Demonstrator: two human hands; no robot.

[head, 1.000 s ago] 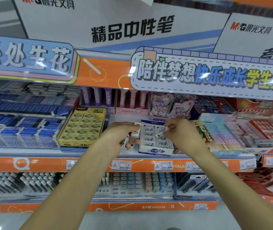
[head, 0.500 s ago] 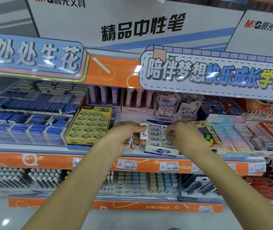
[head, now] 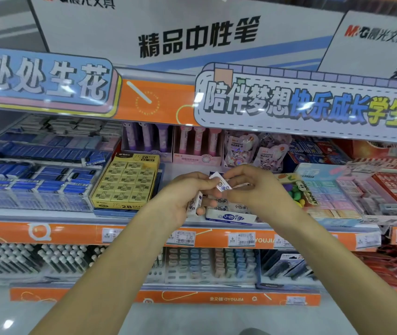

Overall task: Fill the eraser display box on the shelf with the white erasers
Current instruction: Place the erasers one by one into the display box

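Fingers of both hands pinch one white eraser [head: 221, 183] above the box [head: 231, 216]; left hand [head: 187, 192] grips another eraser [head: 194, 205], right hand [head: 255, 187] curls tight.

The right hand [head: 258, 189] lifts off the display box [head: 231, 217]. Both hands now meet above it, pinching one white eraser [head: 221, 183] between them.

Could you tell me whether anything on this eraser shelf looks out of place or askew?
One blue-sleeved eraser lies crooked and loose at the right end of the blue stacks, beside the yellow 2B box. Otherwise the shelf looks tidy.
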